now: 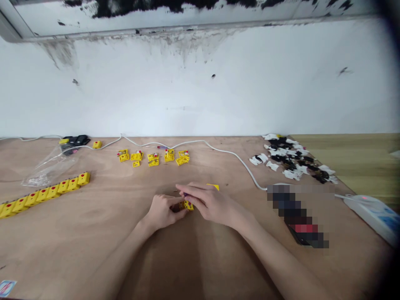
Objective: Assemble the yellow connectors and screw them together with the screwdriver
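Near the middle of the table, my left hand (164, 211) grips a small yellow plastic case (188, 205) between thumb and fingers, holding it against the tabletop. My right hand (211, 203) is closed just above the case, its fingers pinched around what looks like a small screwdriver (186, 194). Only a bit of its purple handle shows; its tip is hidden. Behind my right hand, a flat yellow piece (213, 187) lies on the wood, partly covered by the fingers.
Several opened yellow cases (153, 159) with red and white parts stand further back, near another screwdriver (161, 147). A row of closed yellow cases (53, 191) runs along the left. A white cable (231, 153), black-and-white pieces (289, 158), a pixelated dark object (296, 216) and a power strip (371, 212) lie right.
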### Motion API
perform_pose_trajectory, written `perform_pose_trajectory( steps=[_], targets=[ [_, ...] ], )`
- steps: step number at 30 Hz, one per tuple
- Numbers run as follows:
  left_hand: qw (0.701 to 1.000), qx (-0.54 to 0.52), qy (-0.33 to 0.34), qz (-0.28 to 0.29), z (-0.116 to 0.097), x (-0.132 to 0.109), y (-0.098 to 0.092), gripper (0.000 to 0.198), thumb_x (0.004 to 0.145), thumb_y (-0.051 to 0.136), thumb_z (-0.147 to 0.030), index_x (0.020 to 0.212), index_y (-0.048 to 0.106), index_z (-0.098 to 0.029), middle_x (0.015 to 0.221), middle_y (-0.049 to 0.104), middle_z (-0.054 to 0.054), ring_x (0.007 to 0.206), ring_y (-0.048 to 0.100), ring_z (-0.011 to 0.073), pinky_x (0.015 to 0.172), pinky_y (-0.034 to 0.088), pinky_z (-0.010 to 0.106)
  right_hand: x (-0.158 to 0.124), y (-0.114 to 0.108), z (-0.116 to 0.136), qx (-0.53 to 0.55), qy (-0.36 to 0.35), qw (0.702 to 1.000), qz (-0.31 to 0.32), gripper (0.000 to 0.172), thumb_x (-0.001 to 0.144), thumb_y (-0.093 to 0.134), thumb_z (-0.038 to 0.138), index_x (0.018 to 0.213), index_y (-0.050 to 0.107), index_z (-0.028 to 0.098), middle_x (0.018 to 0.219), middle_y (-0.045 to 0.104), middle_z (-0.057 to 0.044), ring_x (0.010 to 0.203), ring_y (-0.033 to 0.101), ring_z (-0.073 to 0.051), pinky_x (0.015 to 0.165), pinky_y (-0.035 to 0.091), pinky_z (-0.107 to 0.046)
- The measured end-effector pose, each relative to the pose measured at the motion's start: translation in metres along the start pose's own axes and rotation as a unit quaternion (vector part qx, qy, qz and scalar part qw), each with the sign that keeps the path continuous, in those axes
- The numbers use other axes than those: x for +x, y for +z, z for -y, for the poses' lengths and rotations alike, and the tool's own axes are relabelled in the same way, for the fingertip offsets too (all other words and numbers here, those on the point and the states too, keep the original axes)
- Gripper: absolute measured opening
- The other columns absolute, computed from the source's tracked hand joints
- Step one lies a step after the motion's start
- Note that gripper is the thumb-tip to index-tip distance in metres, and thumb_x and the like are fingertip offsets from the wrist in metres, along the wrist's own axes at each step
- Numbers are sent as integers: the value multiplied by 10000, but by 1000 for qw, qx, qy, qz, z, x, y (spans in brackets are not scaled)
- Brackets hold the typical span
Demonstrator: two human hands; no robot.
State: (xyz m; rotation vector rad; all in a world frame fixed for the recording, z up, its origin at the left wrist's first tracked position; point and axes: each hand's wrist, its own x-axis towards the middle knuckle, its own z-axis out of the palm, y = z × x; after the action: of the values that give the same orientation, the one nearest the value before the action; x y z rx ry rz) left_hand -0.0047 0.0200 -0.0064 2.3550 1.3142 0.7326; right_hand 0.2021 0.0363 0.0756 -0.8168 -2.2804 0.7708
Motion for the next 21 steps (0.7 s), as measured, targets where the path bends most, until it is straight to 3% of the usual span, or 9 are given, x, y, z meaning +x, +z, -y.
perform_pose_trajectory(
  steps=[3, 8, 11, 16, 19, 21],
  targets=[
    [1000, -4, 1, -6, 1, -1, 1, 207, 825, 673, -329, 673, 704, -192, 556, 610, -22, 495, 469, 88, 552, 305, 228, -1, 5, 0, -28, 2, 1000, -7, 303, 974, 593, 268, 1270, 649, 295, 1072, 704, -36, 874, 705, -170, 830, 580, -306],
    [1000, 2, -6, -5, 3, -1, 4, 220, 827, 678, -365, 698, 716, -191, 546, 600, -24, 487, 462, 89, 543, 295, 230, -1, 8, -1, -9, -20, 1000, -12, 407, 1008, 492, 220, 1402, 544, 307, 1216, 679, -59, 1068, 675, -199, 914, 568, -345],
    [1000, 1, -6, -5, 4, -1, 4, 215, 824, 689, -375, 717, 726, -192, 560, 608, -24, 495, 472, 89, 547, 299, 230, -1, 8, -3, -10, -31, 999, -32, 304, 1002, 536, 264, 1279, 656, 302, 1030, 714, -39, 877, 703, -169, 810, 587, -306],
    [1000, -1, -10, 5, 1, -1, 0, 158, 828, 691, -362, 822, 768, -225, 553, 603, -39, 482, 456, 87, 542, 283, 234, -4, 5, -4, -3, -25, 999, -29, 385, 1014, 491, 223, 1384, 574, 282, 1186, 698, -62, 1036, 686, -195, 901, 576, -340],
    [1000, -6, -12, 14, -2, 0, -3, 161, 830, 693, -365, 861, 777, -232, 569, 616, -34, 489, 468, 89, 540, 275, 234, -10, 3, -4, -42, -13, 997, -63, 347, 996, 553, 274, 1336, 619, 297, 1070, 727, -48, 878, 710, -184, 822, 599, -329],
    [1000, -8, -13, 23, -3, 1, -5, 167, 840, 684, -365, 897, 779, -241, 586, 627, -32, 507, 490, 93, 546, 281, 229, -15, 3, -4, -76, 3, 995, -67, 415, 989, 566, 283, 1404, 557, 283, 1136, 712, -73, 920, 710, -206, 851, 598, -354]
  ],
)
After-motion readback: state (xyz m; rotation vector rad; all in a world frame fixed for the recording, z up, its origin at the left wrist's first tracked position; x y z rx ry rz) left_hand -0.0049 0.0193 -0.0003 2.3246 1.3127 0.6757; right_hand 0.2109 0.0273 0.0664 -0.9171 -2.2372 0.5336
